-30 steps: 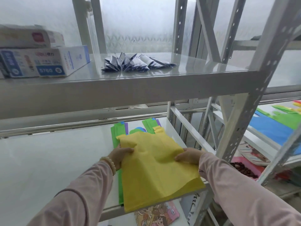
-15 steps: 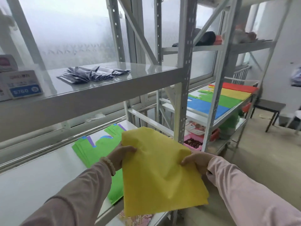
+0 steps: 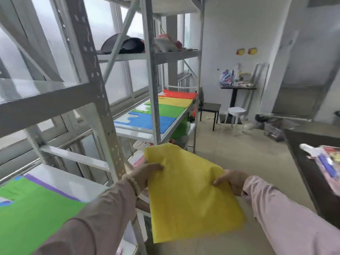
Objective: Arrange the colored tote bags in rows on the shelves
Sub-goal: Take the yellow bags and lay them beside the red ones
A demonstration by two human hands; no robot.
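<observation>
A flat yellow tote bag point(image 3: 191, 197) hangs in the air in front of the shelving, clear of any shelf. My left hand point(image 3: 145, 175) pinches its left edge and my right hand point(image 3: 232, 182) pinches its right edge. On the near shelf point(image 3: 66, 179) at lower left lies a green tote bag point(image 3: 33, 210) on top of purple and blue ones. The farther shelf point(image 3: 169, 133) carries a row of bags: blue point(image 3: 147, 122), green point(image 3: 167, 110), yellow point(image 3: 174, 102), red point(image 3: 181, 94).
A grey upright post point(image 3: 103, 115) of the rack stands between the two shelves, close to my left hand. A dark table point(image 3: 312, 162) with packaged items sits at right. A white stool point(image 3: 236, 113) and a small black table point(image 3: 210, 107) stand on the open floor beyond.
The yellow bag has been lifted off the green stack and carried right, past the post. My view has swung right toward the farther shelf and the room.
</observation>
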